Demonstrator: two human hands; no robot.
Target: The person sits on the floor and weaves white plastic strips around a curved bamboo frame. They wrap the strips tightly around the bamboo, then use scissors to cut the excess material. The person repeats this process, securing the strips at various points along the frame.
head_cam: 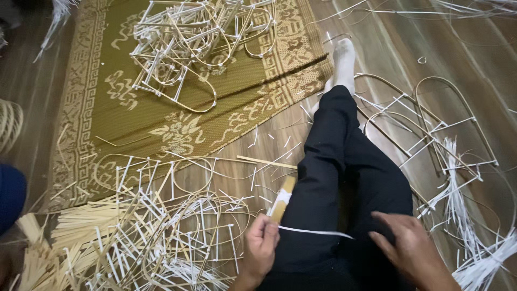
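1. Person is sitting on the wooden floor, one leg in black trousers stretching out toward a white-socked foot.
2. Left hand is curling closed, fingertips pinching one end of a thin white strip. The strip is running flat across the lap toward the right.
3. Right hand is resting on the thigh, fingers loosely spread, holding nothing. The strip's far end is lying just short of it, not touching as far as I can tell.
4. A short flat cane stick with white binding is sticking out just above the left hand, partly hiding behind the leg.
5. Surroundings: a heap of bound cane frames is lying by the left hand, a bundle of loose white strips near the right hand, more arched frames beside the leg, another frame pile on the patterned mat.
6. Risks, my judgement:
- Strip is being held at one end only; a pull with the free end loose is likely twisting or kinking it.
- The pinch is narrow, so the strip could be slipping out.
- Clutter is sitting close on both sides; a swinging strip end could be snagging on frame ends.
- Sharp cut ends near the left wrist could be scratching.
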